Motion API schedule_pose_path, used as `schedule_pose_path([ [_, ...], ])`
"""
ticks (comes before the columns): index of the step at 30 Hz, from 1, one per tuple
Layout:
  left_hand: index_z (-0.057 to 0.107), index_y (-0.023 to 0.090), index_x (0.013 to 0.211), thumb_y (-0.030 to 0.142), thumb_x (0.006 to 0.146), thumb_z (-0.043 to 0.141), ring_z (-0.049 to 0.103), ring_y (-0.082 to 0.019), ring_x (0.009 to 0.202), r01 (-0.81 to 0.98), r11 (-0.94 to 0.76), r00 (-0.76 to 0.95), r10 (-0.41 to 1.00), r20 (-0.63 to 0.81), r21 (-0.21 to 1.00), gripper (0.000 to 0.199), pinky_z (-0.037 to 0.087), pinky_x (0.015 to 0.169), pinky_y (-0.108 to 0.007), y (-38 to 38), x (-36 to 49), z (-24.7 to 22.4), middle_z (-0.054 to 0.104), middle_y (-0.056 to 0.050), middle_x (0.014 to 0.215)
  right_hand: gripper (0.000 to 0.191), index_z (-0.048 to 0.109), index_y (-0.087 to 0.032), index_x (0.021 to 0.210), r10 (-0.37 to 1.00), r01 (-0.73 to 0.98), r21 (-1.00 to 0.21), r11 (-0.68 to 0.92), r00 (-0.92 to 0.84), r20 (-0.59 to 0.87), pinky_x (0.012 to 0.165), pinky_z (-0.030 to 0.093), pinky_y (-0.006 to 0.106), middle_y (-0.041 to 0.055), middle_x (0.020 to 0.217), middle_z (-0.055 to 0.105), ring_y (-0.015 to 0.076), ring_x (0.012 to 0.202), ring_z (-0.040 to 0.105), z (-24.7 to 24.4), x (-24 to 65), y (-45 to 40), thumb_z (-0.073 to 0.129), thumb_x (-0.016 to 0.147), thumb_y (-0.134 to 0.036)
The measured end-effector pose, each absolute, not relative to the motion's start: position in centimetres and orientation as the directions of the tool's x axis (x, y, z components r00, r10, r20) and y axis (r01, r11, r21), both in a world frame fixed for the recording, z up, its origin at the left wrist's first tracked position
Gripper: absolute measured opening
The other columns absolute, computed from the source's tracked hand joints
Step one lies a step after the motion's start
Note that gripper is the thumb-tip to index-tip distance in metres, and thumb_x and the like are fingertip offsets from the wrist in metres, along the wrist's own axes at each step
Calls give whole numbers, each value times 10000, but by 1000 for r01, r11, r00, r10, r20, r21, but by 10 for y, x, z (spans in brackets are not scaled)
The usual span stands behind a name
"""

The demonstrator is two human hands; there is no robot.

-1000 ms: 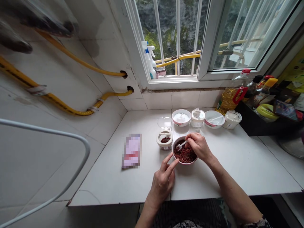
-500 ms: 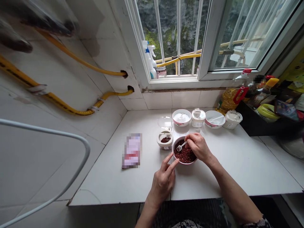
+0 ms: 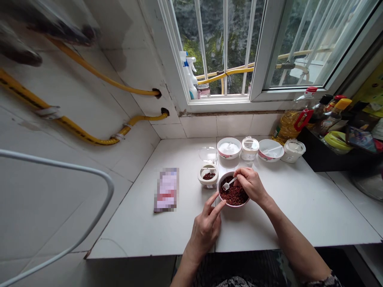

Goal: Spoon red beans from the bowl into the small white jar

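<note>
A round bowl (image 3: pixel 235 197) of small dark red grains stands on the white counter. My right hand (image 3: pixel 250 184) is closed on the handle of a small white spoon (image 3: pixel 226 186), whose tip lies over the grains. Two extended fingertips of my left hand (image 3: pixel 208 223) touch the bowl's near left rim, and nothing is held in that hand. Just left of the bowl sits a white container (image 3: pixel 208 182) with its clear lid (image 3: pixel 208 154) raised and some of the same grains inside.
Behind stand a bowl of white powder (image 3: pixel 229 149), a lidded jar (image 3: pixel 249 148), a bowl with a white spoon (image 3: pixel 271 151) and another jar (image 3: pixel 293 151). A blurred packet (image 3: pixel 166 189) lies left. An oil bottle (image 3: pixel 291 121) and a black box (image 3: pixel 317 153) are at right.
</note>
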State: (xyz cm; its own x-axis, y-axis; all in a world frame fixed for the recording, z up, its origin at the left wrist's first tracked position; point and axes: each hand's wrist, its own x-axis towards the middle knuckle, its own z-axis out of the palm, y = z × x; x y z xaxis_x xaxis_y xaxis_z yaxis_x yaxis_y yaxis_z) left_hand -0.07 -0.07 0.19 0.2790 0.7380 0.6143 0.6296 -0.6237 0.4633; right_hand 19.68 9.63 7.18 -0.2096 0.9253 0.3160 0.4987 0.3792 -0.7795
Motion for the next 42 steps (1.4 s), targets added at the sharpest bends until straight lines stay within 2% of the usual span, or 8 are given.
schedule_pose_path([
  [12,497,233,1395,18,944,440,729,-131,921,631,-624,274,735,620,461,503,619,756,-220,0,-1,1,536,-166,1430,193,604,-234,712,944,447,-832,330,-177,279,751,481,316,-28,553,695,180,590,639,73,196,97,468,824,-156],
  [18,495,234,1396,18,945,440,728,-150,981,635,-625,276,732,623,454,503,619,758,-222,0,-1,0,536,-169,1430,212,607,-242,738,928,549,-748,373,-220,302,895,449,371,-3,600,702,224,781,642,69,195,96,446,843,-153],
  [26,477,251,1412,20,951,445,729,-130,917,629,-619,283,746,603,470,517,620,754,-231,0,-1,2,531,-168,1442,214,636,-241,754,870,546,-679,491,-352,346,908,468,371,23,769,723,228,881,629,73,202,95,477,848,-134],
  [30,490,240,1405,14,945,446,727,-127,916,618,-630,277,735,619,471,514,617,750,-223,0,-1,2,529,-171,1438,218,647,-240,752,865,512,-702,495,-363,346,891,483,366,27,809,736,224,880,634,72,202,94,490,846,-122],
  [34,489,250,1404,10,939,446,727,-130,932,618,-623,272,742,613,479,524,618,769,-226,-1,-1,2,531,-155,1445,226,637,-240,748,896,500,-745,441,-297,331,899,466,366,8,701,718,220,845,649,72,202,95,472,850,-125],
  [37,489,247,1403,12,939,441,727,-128,911,623,-619,274,745,608,478,523,618,758,-224,-1,-1,2,535,-157,1439,221,623,-239,743,915,461,-794,396,-269,300,875,463,360,-14,602,694,209,741,654,75,202,95,464,861,-140],
  [40,491,239,1400,12,942,438,725,-123,909,626,-623,277,739,614,469,514,617,763,-221,-1,-1,2,535,-160,1436,215,611,-236,744,922,430,-823,371,-273,273,853,466,356,-29,568,683,194,653,640,75,201,96,455,859,-144],
  [42,494,235,1396,15,945,437,725,-122,915,629,-626,280,735,617,461,505,618,769,-220,-1,-1,2,534,-160,1437,208,608,-236,728,919,454,-804,383,-272,284,864,462,361,-20,605,701,200,695,647,74,201,96,462,844,-144],
])
